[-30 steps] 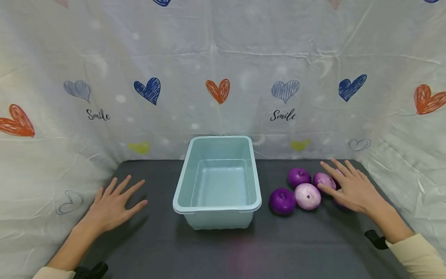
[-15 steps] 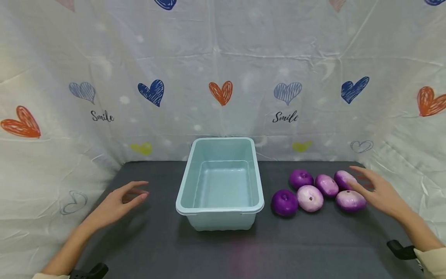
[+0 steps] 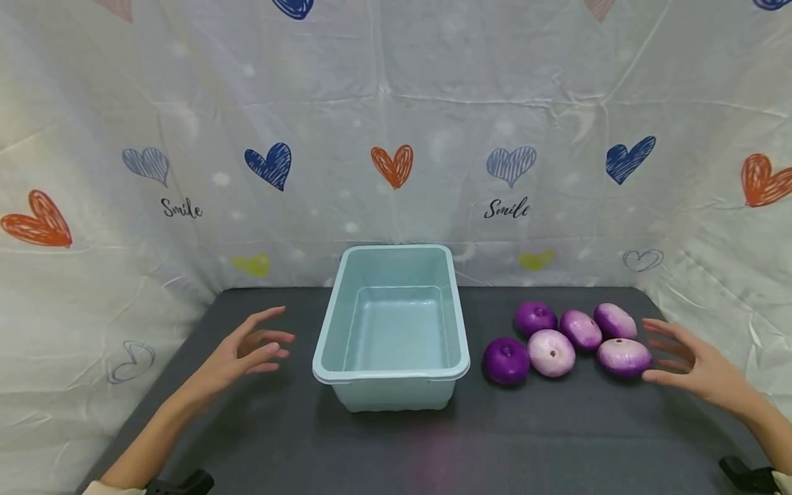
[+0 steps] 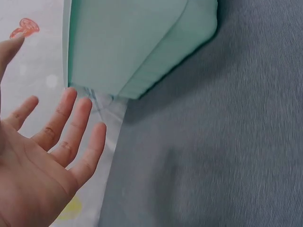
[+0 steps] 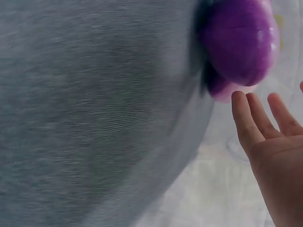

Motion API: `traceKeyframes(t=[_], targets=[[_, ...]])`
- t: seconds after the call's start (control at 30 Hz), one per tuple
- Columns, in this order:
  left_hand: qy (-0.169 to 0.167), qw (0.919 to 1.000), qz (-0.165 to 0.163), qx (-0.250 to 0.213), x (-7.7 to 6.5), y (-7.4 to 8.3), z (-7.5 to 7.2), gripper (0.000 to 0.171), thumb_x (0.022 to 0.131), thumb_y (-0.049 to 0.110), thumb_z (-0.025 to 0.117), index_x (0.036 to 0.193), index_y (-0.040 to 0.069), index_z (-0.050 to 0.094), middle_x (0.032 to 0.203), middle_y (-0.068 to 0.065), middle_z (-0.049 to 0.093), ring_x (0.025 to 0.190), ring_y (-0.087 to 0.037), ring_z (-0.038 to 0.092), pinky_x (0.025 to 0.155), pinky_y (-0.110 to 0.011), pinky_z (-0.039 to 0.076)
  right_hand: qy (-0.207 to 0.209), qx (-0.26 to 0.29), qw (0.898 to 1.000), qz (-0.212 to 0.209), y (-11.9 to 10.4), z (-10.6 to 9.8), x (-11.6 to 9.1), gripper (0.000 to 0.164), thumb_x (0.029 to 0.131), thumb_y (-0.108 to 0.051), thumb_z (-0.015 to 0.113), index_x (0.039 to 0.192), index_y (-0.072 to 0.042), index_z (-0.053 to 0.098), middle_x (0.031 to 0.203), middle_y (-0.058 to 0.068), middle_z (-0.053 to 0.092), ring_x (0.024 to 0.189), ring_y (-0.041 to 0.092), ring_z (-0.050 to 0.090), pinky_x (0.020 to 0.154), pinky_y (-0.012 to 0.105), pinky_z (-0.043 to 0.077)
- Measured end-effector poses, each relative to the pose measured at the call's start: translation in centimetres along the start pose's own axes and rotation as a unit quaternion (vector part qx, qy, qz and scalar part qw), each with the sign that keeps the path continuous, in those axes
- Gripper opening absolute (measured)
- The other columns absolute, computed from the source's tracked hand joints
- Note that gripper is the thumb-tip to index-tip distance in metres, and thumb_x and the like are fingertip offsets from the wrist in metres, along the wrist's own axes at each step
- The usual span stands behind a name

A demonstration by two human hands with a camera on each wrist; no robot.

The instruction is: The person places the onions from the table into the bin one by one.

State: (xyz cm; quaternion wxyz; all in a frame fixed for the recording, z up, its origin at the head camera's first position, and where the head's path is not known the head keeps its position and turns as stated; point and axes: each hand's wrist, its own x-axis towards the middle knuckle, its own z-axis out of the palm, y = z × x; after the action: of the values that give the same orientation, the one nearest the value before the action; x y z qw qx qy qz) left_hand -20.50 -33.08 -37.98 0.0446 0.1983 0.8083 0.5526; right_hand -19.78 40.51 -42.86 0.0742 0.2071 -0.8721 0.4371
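Note:
A pale blue-green plastic tub (image 3: 391, 395) stands in the middle of the dark table. To its right lies a cluster of several purple onions; a pale one (image 3: 551, 353) is at the front, with a deep purple one (image 3: 506, 361) beside it. My right hand (image 3: 705, 368), fingers loosely bent and holding nothing, hovers just right of the rightmost onion (image 3: 623, 357). Left of the tub, my left hand (image 3: 235, 357) is raised above the table with its fingers spread, apart from the tub. In the left wrist view its palm (image 4: 33, 175) shows bare.
The table has a dark grey cover (image 3: 396, 454). Behind it and along both sides hangs a white curtain (image 3: 433, 103) printed with hearts and "Smile". A black wrist strap (image 3: 745, 474) shows on the right arm, another (image 3: 182, 483) on the left.
My right hand has drawn back from above the onions to their right side, uncovering them. My left hand has turned and moved right, closer to the tub. Onions and tub stay put.

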Motion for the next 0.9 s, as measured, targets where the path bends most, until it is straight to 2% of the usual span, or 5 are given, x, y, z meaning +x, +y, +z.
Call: traceKeyframes(t=[0.2,0.4,0.53,0.7,0.9], targets=[[-0.015,0.9992,0.004,-0.037,1.1,0.6,1.2,0.067,0.106,0.008,0.052,0.163,0.023,0.019,0.135,-0.024,0.056,0.113,-0.03,0.064,0.089,-0.04,0.054,-0.019,0.027,0.999,-0.006,0.9,0.6,-0.6,0.083,0.084,0.01,0.078,0.154,0.003,0.035,0.144,-0.013,0.044,0.119,-0.009,0.048,0.083,0.02,0.051],[-0.022,0.9992,0.009,-0.032,2.6,0.7,2.3,0.068,0.106,0.011,0.055,0.163,0.028,0.022,0.13,-0.023,0.055,0.11,-0.033,0.063,0.089,-0.041,0.053,-0.019,0.045,0.999,-0.02,1.2,1.0,-0.3,0.075,0.083,0.014,0.077,0.148,0.008,0.041,0.143,-0.014,0.048,0.117,-0.006,0.052,0.081,0.024,0.054],[-0.036,0.9986,0.024,-0.031,3.6,0.8,3.1,0.065,0.105,0.011,0.055,0.162,0.023,0.026,0.126,-0.024,0.055,0.107,-0.033,0.063,0.089,-0.046,0.053,-0.028,0.039,0.999,-0.013,1.4,1.0,0.0,0.07,0.085,0.01,0.078,0.146,0.008,0.045,0.144,-0.011,0.05,0.116,-0.004,0.054,0.081,0.026,0.055],[-0.055,0.9976,0.039,-0.018,4.4,0.8,4.1,0.059,0.103,0.011,0.059,0.158,0.018,0.037,0.131,-0.02,0.056,0.115,-0.031,0.06,0.09,-0.046,0.052,-0.032,0.027,0.999,-0.003,1.6,1.1,0.2,0.065,0.086,0.007,0.078,0.144,0.004,0.049,0.139,-0.01,0.054,0.115,-0.003,0.055,0.082,0.025,0.054],[-0.045,0.9979,0.045,-0.01,4.5,0.9,4.6,0.057,0.1,0.008,0.066,0.153,0.013,0.046,0.133,-0.019,0.056,0.105,-0.034,0.063,0.086,-0.043,0.052,-0.026,0.006,1.0,-0.012,1.6,1.4,0.6,0.058,0.085,0.004,0.08,0.138,0.005,0.056,0.131,-0.01,0.06,0.109,0.0,0.06,0.079,0.023,0.054]])
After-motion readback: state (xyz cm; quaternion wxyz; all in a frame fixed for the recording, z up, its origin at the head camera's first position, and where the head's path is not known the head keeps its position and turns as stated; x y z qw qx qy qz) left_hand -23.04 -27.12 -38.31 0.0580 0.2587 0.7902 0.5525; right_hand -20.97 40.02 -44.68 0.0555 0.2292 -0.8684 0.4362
